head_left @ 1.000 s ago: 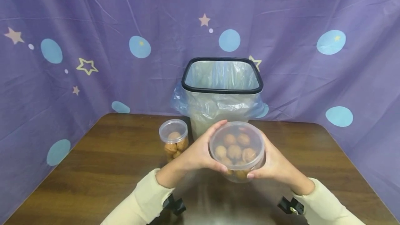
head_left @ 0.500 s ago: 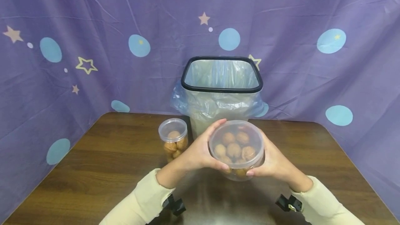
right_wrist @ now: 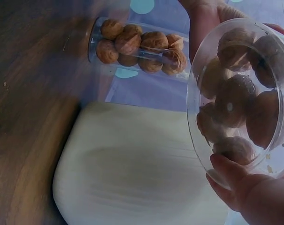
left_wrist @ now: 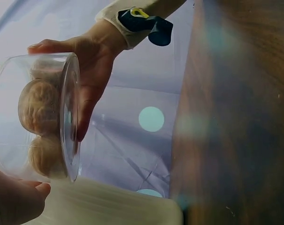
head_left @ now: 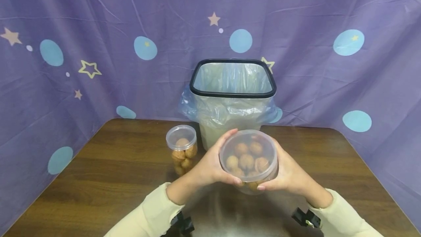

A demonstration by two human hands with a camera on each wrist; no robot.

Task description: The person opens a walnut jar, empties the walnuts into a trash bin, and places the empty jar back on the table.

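— So, nearest first?
— Both hands grasp the round clear plastic tub of walnuts [head_left: 249,158] above the brown wooden table [head_left: 98,178]: left hand [head_left: 210,164] curled round its left side, right hand [head_left: 289,175] round its right.
— Beyond that?
— A smaller clear lidded jar of walnuts [head_left: 182,149] stands left; behind, touching neither, the black-rimmed bin lined with a clear bag [head_left: 232,98].

small jar [head_left: 182,149] left of bin [head_left: 232,98]
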